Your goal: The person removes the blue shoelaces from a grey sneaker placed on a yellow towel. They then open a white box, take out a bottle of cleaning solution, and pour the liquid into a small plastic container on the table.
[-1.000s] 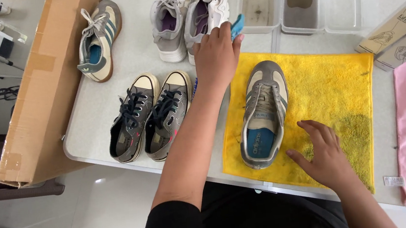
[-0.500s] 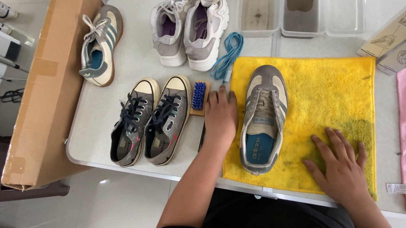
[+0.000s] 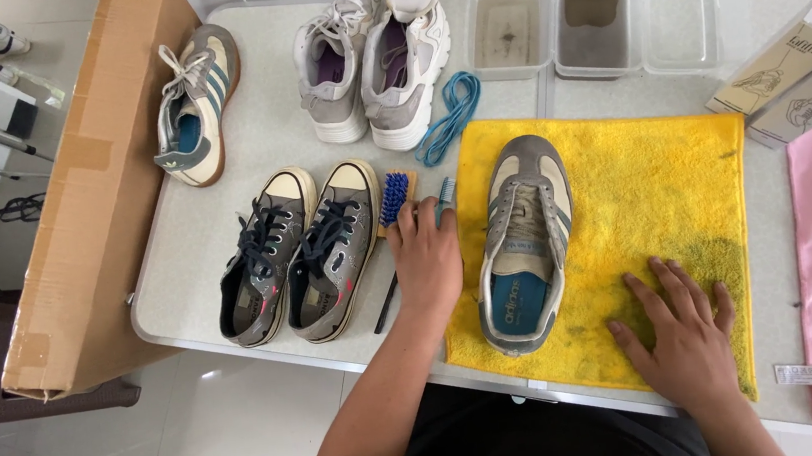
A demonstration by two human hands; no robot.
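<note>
Since half a second ago the left hand has slid a little toward nine o'clock, off the yellow cloth edge and onto the brushes; a second ago it was up at the blue laces. Its fingers lie close together over a blue-bristled brush and a slim toothbrush; whether they grip, I cannot tell. The grey sneaker sits at its three o'clock on the cloth. The right hand presses flat, fingers spread, at the cloth's five o'clock corner.
</note>
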